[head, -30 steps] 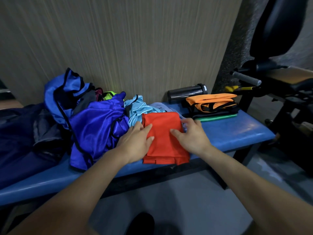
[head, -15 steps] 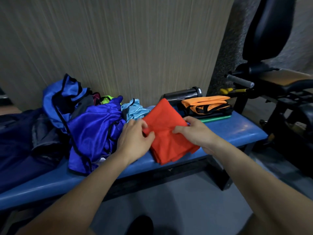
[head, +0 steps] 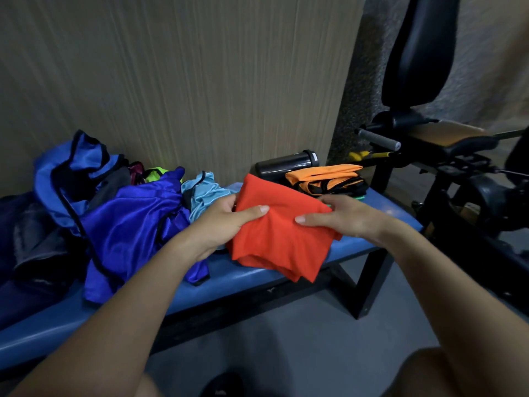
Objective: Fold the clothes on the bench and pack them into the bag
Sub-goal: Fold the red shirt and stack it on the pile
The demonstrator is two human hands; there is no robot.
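Both hands grip the folded red garment (head: 282, 239) between them above the desk's (head: 229, 279) front edge: left hand (head: 226, 219) pinching its left side, right hand (head: 340, 217) its right.

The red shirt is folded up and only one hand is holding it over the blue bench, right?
Not quite. Both hands hold it: the left hand grips one side of the folded red shirt and the right hand grips the other. The head view shows this. It is folded, over the blue bench.
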